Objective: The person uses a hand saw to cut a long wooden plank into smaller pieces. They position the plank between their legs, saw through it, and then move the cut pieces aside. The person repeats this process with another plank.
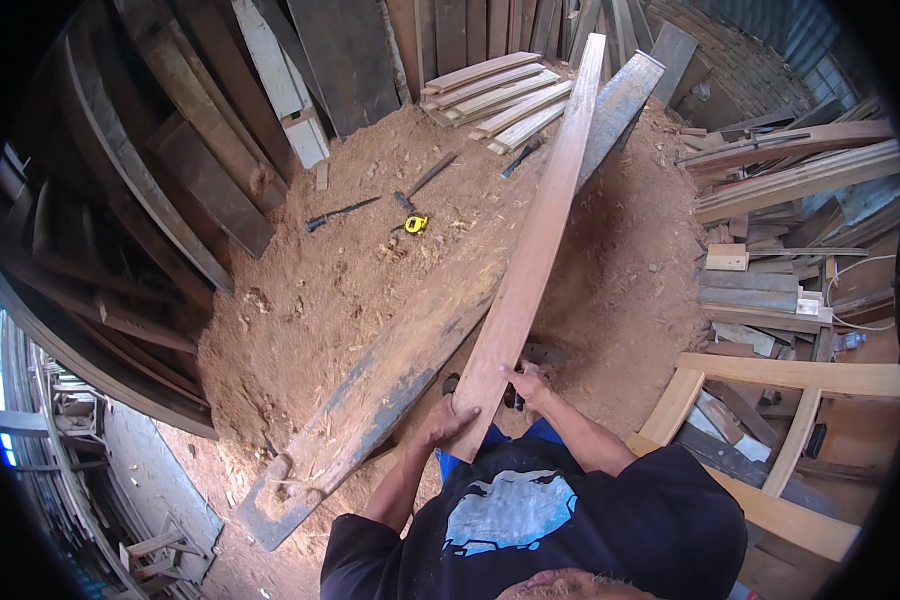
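Note:
A long reddish-brown plank runs from my lap up and to the right, lying across a thick weathered beam. My left hand is closed round the plank's left edge near its close end, thumb on the top face. On the opposite edge, slightly farther up, my right hand grips the plank, its fingers partly hidden underneath. Beyond the beam, a yellow tape measure rests in the shavings beside a hammer. A chisel-like tool and a thin dark tool lie nearby.
Several pale cut boards are stacked at the far side. Tall dark planks lean along the left. A wooden frame lies at my right, below heaped offcuts. Wood shavings cover the ground. Rope loops round the beam's near end.

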### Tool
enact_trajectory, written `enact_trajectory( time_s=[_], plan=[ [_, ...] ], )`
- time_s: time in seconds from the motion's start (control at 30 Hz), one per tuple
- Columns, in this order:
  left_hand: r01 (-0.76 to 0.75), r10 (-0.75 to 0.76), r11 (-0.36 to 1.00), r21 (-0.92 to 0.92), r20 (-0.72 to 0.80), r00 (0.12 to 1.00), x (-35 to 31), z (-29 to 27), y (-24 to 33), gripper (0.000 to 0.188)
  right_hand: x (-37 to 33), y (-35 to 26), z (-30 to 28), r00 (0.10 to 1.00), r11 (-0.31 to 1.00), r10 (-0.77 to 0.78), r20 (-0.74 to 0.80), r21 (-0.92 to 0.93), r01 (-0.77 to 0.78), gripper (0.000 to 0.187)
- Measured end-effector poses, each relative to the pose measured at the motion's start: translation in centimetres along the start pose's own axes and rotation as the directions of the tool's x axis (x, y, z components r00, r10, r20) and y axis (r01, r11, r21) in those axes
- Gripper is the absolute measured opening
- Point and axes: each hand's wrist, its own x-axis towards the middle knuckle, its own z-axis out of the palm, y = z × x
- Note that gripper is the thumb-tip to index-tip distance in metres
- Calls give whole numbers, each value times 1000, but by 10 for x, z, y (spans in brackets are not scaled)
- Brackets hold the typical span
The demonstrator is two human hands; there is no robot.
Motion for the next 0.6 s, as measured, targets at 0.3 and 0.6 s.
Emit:
enact_trajectory(
  time_s=[0.3,0.6],
  plan=[
    [97,-95,994,50,-45,994,-69,-32,72,93,-39,-31,11,994,994,-79,76,84,72,42],
    [-9,113,825,565,-149,982,-93,-95,106,121,-27,-94,87,983,985,-89,159,160,63,36]
  ],
)
